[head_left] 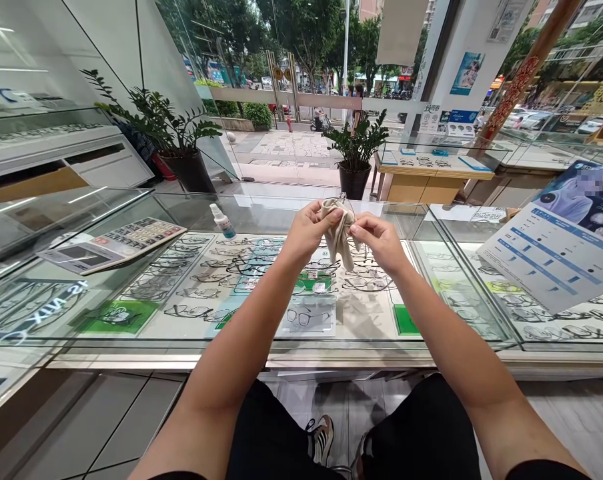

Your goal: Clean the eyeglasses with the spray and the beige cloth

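Observation:
Both of my hands are raised over the glass display counter [331,353]. My left hand [309,230] is closed on a beige cleaning cloth [339,237], which hangs in folds below the fingers. Close against the cloth's right side, my right hand [379,239] pinches thin-rimmed eyeglasses [343,196]. Most of these eyeglasses are hidden by the cloth and my fingers; only bits of thin frame show. Under the counter glass lie rows of spectacle frames [206,293].
A spray bottle [222,221] stands on the counter to the left, beyond an open brochure [116,243]. A printed chart board [556,247] stands at the right. Potted plants [354,177] are past the counter, before the shop window.

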